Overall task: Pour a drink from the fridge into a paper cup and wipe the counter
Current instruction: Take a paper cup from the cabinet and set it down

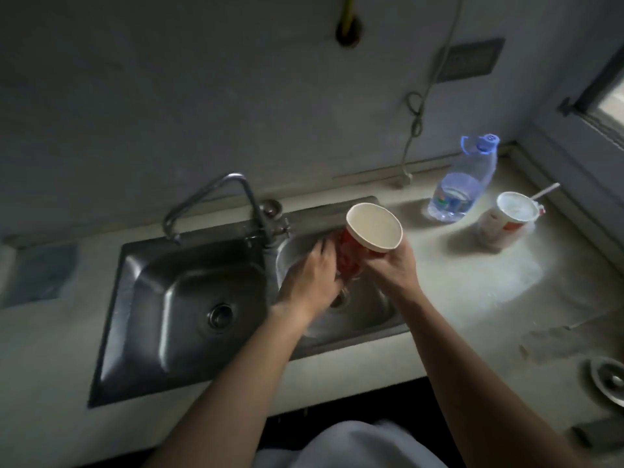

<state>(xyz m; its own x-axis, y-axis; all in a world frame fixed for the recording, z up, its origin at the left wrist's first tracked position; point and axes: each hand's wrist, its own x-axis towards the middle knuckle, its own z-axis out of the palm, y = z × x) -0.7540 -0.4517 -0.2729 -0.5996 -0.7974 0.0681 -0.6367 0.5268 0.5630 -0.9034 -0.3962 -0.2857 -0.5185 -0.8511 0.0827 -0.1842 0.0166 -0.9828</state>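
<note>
Though red outside, the tilted paper cup (369, 231) is white inside.

Small, dim kitchen, pretty basic. There's a steel double sink (145, 298) with a swivel tap (236, 179) sunk into a pale stone table (472, 271). Behind it is a bare grey wall with a socket (471, 59) and a cable (414, 119) hanging down. A water bottle (462, 187) and a straw cup (506, 221) sit in the corner by the window (604, 92).
</note>
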